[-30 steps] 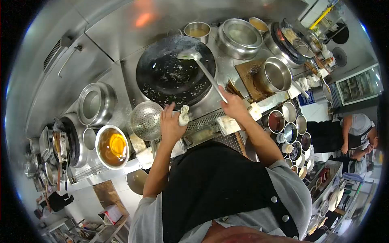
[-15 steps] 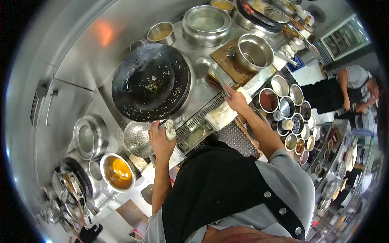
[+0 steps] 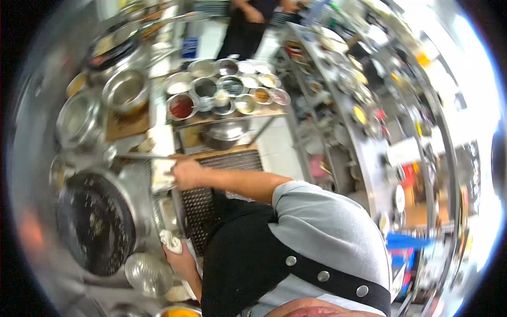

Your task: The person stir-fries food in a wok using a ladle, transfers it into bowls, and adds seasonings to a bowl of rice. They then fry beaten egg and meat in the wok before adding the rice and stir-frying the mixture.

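My right hand [image 3: 187, 172] is closed round the handle of a metal ladle [image 3: 132, 155], whose bowl lies to the left of the hand, off the wok. My left hand [image 3: 181, 258] is beside a crumpled white cloth [image 3: 170, 241], with its fingers largely hidden by the cloth. A black wok [image 3: 96, 223] with small pale bits inside sits on the stove to the left of both hands. The perforated strainer [image 3: 148, 273] is just below the wok, near my left hand.
Seasoning containers, one with red sauce [image 3: 181, 107], stand on a small table ahead. A pot [image 3: 126, 91] rests on a brown board [image 3: 127, 124] beyond the wok. A person in a black apron [image 3: 243, 29] stands further off. A long steel counter [image 3: 364, 158] holds dishes at right.
The view has swung right, towards the seasoning containers and the counter. The ladle was over the wok a second ago and is now away from it.
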The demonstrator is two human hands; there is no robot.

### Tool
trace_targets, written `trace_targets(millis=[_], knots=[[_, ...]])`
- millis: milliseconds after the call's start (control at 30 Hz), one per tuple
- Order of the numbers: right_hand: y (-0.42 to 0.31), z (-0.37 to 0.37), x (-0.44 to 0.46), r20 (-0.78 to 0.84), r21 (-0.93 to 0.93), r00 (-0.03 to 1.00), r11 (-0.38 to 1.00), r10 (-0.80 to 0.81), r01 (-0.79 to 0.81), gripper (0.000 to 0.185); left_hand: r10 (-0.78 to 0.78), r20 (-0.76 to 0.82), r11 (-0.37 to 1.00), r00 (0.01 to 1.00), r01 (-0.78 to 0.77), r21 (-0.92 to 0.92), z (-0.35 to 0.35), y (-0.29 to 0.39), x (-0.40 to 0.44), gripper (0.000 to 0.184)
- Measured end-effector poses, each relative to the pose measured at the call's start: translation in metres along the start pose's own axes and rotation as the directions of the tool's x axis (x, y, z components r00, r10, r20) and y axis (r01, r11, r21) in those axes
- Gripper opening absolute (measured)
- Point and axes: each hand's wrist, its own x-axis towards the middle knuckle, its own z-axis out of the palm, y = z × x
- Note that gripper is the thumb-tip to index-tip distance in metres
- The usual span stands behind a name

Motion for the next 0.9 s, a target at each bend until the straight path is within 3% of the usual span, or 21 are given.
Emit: trace_targets(millis=[33,67,133,167,200,233,267,300,333,367,400,433,500,533,567,633,700,800,900], knots=[[0.004,0.011,-0.034,0.041,0.113,0.999,0.993,-0.030,0.026,0.036,-0.154,0.182,0.975,0.971,0.179,-0.133,-0.001,0.013,-0.007,0.049],[0.005,0.019,-0.075,0.056,0.135,0.998,0.991,-0.021,0.013,0.031,-0.123,0.224,0.979,0.967,0.155,-0.130,0.005,0.007,-0.013,0.049],[0.046,0.109,-0.142,0.223,0.132,0.975,0.991,0.002,-0.032,0.032,0.137,0.413,0.990,0.901,-0.110,-0.089,0.022,-0.009,-0.029,0.045],[0.060,0.126,-0.181,0.335,0.119,0.942,0.992,-0.003,-0.039,0.034,0.161,0.434,0.987,0.886,-0.134,-0.092,0.027,-0.001,-0.031,0.045],[0.108,0.210,-0.208,0.387,0.023,0.917,0.995,-0.097,0.095,0.034,0.195,0.531,0.980,0.825,-0.191,-0.062,0.032,0.009,-0.033,0.046],[0.106,0.189,-0.260,0.494,0.121,0.866,0.980,0.078,-0.157,0.033,0.217,0.620,0.967,0.754,-0.252,-0.032,0.037,0.021,-0.040,0.047],[0.114,0.190,-0.309,0.455,0.188,0.875,0.944,0.162,-0.272,0.033,0.218,0.701,0.963,0.679,-0.267,-0.042,0.043,0.023,-0.042,0.044],[0.129,0.193,-0.340,0.590,0.157,0.784,0.925,0.192,-0.345,0.036,0.232,0.707,0.956,0.668,-0.289,-0.042,0.048,0.029,-0.047,0.044],[0.143,0.208,-0.370,0.639,0.021,0.702,0.906,0.314,-0.423,0.038,0.150,0.782,0.986,0.605,-0.152,-0.072,0.054,0.037,-0.053,0.042],[0.160,0.213,-0.399,0.624,0.123,0.697,0.837,0.352,-0.533,0.042,0.077,0.848,0.996,0.524,-0.010,-0.084,0.062,0.045,-0.058,0.040],[0.196,0.251,-0.433,0.482,0.220,0.782,0.809,0.396,-0.545,0.046,0.049,0.894,0.996,0.445,0.040,-0.075,0.068,0.044,-0.062,0.037],[0.225,0.286,-0.464,0.326,0.322,0.835,0.778,0.444,-0.540,0.050,0.065,0.898,0.997,0.435,0.009,-0.077,0.090,0.022,-0.064,0.037],[0.228,0.257,-0.527,0.217,0.509,0.566,0.403,0.795,-0.761,0.057,0.080,0.963,0.991,0.257,-0.122,-0.050,0.145,-0.029,-0.065,0.039],[0.224,0.240,-0.553,0.236,0.598,0.466,0.251,0.852,-0.761,0.057,0.085,0.937,0.976,0.339,-0.219,-0.009,0.127,0.040,-0.111,0.042],[0.223,0.230,-0.583,0.275,0.674,0.356,0.084,0.893,-0.733,0.056,0.080,0.952,0.965,0.296,-0.261,0.000,0.143,0.063,-0.132,0.042],[0.227,0.244,-0.647,0.234,0.745,0.322,0.044,0.917,-0.666,0.057,0.157,0.925,0.875,0.345,-0.484,0.032,0.169,0.092,-0.174,0.046],[0.222,0.275,-0.710,0.124,0.783,0.260,0.066,0.958,-0.618,0.054,0.244,0.921,0.867,0.303,-0.493,-0.067,0.209,0.093,-0.203,0.049],[0.193,0.306,-0.807,0.174,0.782,0.131,-0.056,0.976,-0.621,0.054,0.327,0.891,0.882,0.314,-0.441,-0.168,0.239,0.139,-0.287,0.042],[0.155,0.350,-0.882,0.260,0.783,-0.040,-0.235,0.965,-0.576,0.046,0.429,0.868,0.767,0.250,-0.609,-0.204,0.268,0.147,-0.345,0.043]])
